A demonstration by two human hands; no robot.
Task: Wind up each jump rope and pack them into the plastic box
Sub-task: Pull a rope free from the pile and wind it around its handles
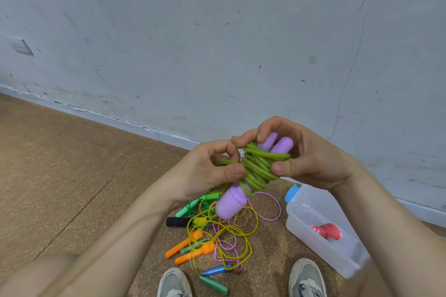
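Tangle of loose ropes (217, 236) on floor (72, 176) at 6 o'clock under the hands, shoes (306, 277) nearer. Wound green rope (258, 169) w/ purple handles (233, 202) is held mid-air, long axis 7 to 1 o'clock. L hand (212, 166) pinches the coils; R hand (301, 154) grip is curled round the top end. Plastic box (295, 222) at 4 o'clock, open, holds a wound red rope (327, 230).

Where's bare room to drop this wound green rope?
In the plastic box, both ends beside the red rope are free. The floor left of the tangled ropes, up to the wall, is bare. Crowded: that tangle, down to the shoes.
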